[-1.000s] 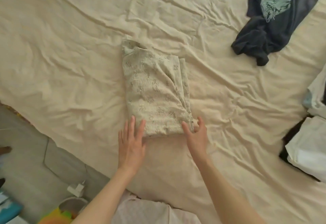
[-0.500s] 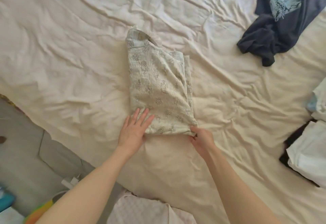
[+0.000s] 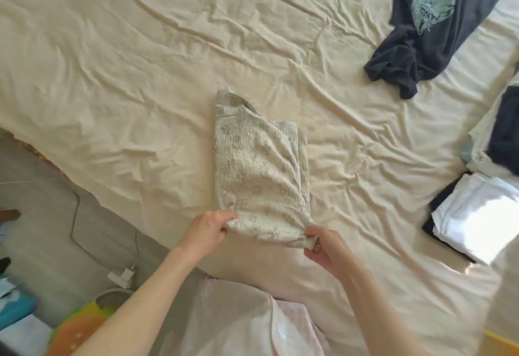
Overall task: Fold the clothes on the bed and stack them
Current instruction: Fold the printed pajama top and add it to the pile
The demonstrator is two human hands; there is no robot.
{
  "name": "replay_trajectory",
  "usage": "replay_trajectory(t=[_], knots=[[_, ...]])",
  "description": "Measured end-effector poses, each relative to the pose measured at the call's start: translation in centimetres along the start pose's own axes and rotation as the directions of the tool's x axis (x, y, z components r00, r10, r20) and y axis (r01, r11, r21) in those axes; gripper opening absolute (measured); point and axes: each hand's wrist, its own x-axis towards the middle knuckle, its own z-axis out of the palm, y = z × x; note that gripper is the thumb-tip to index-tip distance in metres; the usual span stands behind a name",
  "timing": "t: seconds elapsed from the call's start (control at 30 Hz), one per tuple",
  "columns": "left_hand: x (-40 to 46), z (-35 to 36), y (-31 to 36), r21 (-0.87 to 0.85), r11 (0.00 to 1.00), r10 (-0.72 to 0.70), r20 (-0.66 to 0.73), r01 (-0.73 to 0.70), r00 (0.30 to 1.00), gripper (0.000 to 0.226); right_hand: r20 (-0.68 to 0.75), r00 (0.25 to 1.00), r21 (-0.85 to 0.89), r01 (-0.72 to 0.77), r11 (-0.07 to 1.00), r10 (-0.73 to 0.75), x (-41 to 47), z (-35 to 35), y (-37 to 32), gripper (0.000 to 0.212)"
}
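Went from flat palms to pinching now: left hand (image 3: 206, 231) and right hand (image 3: 323, 246) clamped on near edge corners of folded patterned garment (image 3: 259, 170), lifted off bedsheet (image 3: 126, 75); plenty of bare sheet beyond fingertips.

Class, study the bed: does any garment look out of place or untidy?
Yes. The dark printed T-shirt lies crumpled at the far right, unfolded, apart from the folded stack. The patterned garment both hands grip is part-folded.

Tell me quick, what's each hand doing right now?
Left hand: closed, pinching the near left corner of the patterned beige garment.
Right hand: closed, gripping the garment's near right corner.
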Motion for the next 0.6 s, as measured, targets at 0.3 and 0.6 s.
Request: replay_trajectory(t=[0.3, 0.6], knots=[[3.8, -8.5, 2.4, -0.244, 0.961, 0.021, -0.393, -0.126, 0.919, 0.045, 0.076, 0.977, 0.221, 0.177, 0.959, -0.198, -3.1, 2.8, -8.4, 0.012], [11.7, -6.0, 2.3, 0.235, 0.972, 0.082, -0.286, -0.013, 0.955, 0.056, 0.203, 0.575, -0.786, 0.579, 0.218, -0.793, 2.9, 10.5, -10.8, 0.045]])
